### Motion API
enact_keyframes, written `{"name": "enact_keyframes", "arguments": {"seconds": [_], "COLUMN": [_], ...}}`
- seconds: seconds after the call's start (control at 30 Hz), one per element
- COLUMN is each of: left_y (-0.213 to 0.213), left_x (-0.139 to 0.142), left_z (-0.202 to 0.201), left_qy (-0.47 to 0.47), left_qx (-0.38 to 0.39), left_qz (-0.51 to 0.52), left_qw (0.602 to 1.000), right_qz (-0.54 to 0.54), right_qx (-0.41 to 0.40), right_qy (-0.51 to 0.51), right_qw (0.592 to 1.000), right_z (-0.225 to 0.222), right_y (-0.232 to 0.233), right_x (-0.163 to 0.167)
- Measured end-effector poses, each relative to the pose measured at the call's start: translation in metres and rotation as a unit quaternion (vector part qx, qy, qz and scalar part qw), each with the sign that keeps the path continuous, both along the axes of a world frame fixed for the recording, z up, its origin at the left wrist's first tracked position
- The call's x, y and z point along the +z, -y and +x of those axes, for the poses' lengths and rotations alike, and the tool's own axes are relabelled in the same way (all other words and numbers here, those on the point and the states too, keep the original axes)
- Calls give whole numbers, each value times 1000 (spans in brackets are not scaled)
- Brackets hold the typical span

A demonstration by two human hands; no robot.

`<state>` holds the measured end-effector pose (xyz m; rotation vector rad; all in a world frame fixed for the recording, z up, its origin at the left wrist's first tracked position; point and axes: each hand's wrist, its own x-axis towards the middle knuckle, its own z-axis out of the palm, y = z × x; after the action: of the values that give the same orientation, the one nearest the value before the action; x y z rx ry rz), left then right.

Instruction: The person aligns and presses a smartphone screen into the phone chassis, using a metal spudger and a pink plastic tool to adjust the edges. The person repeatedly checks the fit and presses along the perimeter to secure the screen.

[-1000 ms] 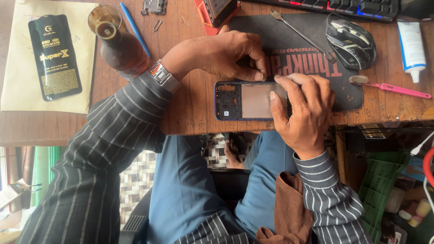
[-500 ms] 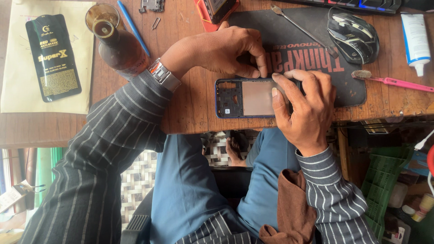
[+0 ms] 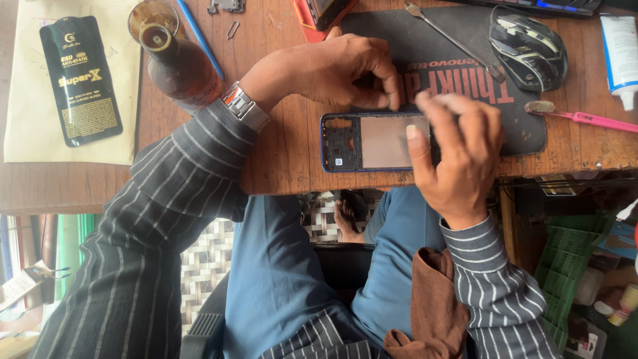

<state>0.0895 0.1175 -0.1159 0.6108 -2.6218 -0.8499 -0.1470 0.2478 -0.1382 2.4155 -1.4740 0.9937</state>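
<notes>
Gripping opened phone [image 3: 372,141] | right hand [image 3: 458,149] fingers clasp it | left hand [image 3: 332,70] fingers pinch edge

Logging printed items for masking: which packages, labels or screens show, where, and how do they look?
Screen-protector pack: far left, black rectangle with yellow print, on a cream envelope.
Mouse mat: under both hands, black with red lettering.
Tube: far right, white with blue label.

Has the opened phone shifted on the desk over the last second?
No. The opened phone lies at the same spot against the dark mat and the desk's front edge; only the right hand over it has moved.
</notes>
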Motion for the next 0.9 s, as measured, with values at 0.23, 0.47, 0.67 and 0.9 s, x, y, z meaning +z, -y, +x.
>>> {"name": "enact_keyframes", "arguments": {"seconds": [0.23, 0.47, 0.67, 0.9], "left_y": [1, -2, -13, -33], "left_x": [-2, -1, 5, 17], "left_z": [-6, -6, -1, 6], "left_qy": [-27, -33, -35, -21], "left_qx": [18, 16, -5, -30], "left_qz": [34, 52, 12, 41], "left_qw": [999, 998, 999, 998], "right_qz": [73, 118, 162, 169], "right_qx": [13, 9, 8, -25], "right_qy": [262, 110, 120, 85], "right_qw": [962, 987, 979, 982], "right_z": [-10, -18, -15, -7], "right_y": [-1, -2, -8, -22], "right_x": [3, 17, 24, 35]}}
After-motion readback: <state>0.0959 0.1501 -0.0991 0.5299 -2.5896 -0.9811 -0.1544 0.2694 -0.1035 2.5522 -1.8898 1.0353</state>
